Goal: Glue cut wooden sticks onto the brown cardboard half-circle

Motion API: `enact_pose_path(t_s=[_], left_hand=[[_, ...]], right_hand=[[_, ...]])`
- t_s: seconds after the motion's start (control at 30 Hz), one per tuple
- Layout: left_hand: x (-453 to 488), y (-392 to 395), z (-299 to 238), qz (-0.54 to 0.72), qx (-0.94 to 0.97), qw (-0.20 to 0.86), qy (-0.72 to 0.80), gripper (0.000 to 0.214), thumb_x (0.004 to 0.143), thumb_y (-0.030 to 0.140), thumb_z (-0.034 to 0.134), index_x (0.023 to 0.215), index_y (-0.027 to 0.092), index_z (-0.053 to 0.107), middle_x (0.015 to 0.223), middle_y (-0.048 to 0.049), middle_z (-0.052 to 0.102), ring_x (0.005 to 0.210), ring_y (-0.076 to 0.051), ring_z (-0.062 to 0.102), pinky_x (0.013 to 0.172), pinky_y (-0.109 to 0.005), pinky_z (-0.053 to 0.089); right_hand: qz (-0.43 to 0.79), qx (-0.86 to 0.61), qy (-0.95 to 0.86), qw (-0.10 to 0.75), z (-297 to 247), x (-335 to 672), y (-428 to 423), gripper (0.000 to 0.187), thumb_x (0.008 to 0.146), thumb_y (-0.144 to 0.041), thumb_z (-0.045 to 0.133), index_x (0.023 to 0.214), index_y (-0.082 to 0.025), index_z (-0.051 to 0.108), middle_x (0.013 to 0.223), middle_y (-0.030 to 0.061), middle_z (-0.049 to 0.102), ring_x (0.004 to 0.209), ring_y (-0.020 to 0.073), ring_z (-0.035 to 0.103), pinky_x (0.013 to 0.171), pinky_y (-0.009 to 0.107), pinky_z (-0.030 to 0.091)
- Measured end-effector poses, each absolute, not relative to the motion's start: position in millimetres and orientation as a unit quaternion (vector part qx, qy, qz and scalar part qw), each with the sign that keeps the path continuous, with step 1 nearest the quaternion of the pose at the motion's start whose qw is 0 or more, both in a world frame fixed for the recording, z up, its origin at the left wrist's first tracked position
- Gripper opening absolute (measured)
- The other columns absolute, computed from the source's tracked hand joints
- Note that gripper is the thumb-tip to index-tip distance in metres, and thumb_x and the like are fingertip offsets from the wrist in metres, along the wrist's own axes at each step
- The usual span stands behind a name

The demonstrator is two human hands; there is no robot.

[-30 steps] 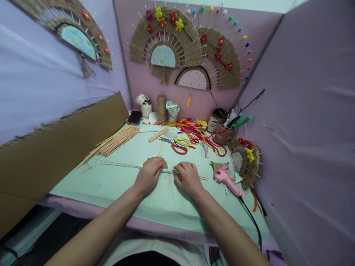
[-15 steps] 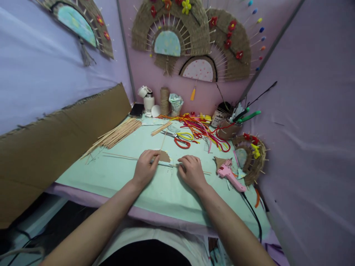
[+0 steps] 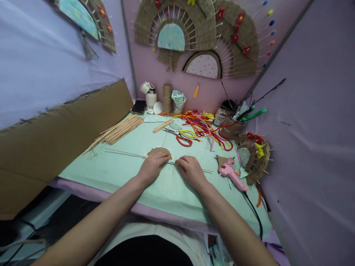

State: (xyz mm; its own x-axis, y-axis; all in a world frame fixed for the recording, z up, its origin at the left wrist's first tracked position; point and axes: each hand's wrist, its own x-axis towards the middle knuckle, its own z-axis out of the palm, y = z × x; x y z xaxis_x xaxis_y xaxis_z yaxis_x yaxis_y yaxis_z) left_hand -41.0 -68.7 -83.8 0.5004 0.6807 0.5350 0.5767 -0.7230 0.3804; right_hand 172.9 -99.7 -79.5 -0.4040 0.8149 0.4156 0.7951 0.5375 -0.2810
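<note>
While the left hand (image 3: 154, 165) is lying over the near edge of a brown cardboard piece (image 3: 158, 150), its fingers (image 3: 163, 156) are bending close together, and I cannot tell whether they are gripping anything underneath. The right hand (image 3: 192, 173) is resting just beside it, its fingers curling toward the thin gap between the hands; whether they are pinching anything is not showing either. The cardboard is sitting near the middle of the pale green tabletop (image 3: 177, 201), partly hiding under the left hand. Two long sticks (image 3: 124, 152) are reaching out to its left, a stick end (image 3: 207, 171) is poking out beyond the right hand, and a single slim stick (image 3: 165, 137) is pointing away from the cardboard's far edge toward the scissors (image 3: 183, 138). Farther left, a stick bundle (image 3: 120, 130) is lying fanned out beside a cardboard panel (image 3: 69, 136). Colorful fuzzy stems (image 3: 203, 127) are tangling behind the scissors, and a pink glue gun (image 3: 233, 175) is lying on the right, near a small woven fan (image 3: 263, 164).
</note>
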Motion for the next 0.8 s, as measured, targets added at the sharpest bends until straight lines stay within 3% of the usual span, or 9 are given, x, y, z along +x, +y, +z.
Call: enact_pose_path(t_s=[0.33,0.8], left_hand=[[-42.6,-68.4,-90.8,0.307,0.861,0.103,0.393,0.039,0.088,0.008,0.047,0.113,0.024,0.073,0.122,-0.0065,0.07,0.115,-0.023,0.065,0.1,-0.043,0.054],[-41.6,-67.6,-86.1,0.282,0.865,0.103,0.402,0.039,0.087,0.008,0.044,0.107,0.023,0.075,0.119,-0.0055,0.072,0.114,-0.021,0.065,0.099,-0.038,0.054]], right_hand=[[0.011,-0.47,-0.846,0.252,-80.9,173.6,-99.1,0.031,0.089,-0.004,0.052,0.104,-0.023,0.071,0.098,0.0056,0.068,0.091,0.0173,0.06,0.079,0.029,0.045],[-0.015,-0.464,-0.852,0.244,-84.9,172.0,-97.4,0.023,0.092,-0.011,0.056,0.098,-0.023,0.074,0.095,0.005,0.068,0.086,0.0166,0.058,0.072,0.027,0.044]])
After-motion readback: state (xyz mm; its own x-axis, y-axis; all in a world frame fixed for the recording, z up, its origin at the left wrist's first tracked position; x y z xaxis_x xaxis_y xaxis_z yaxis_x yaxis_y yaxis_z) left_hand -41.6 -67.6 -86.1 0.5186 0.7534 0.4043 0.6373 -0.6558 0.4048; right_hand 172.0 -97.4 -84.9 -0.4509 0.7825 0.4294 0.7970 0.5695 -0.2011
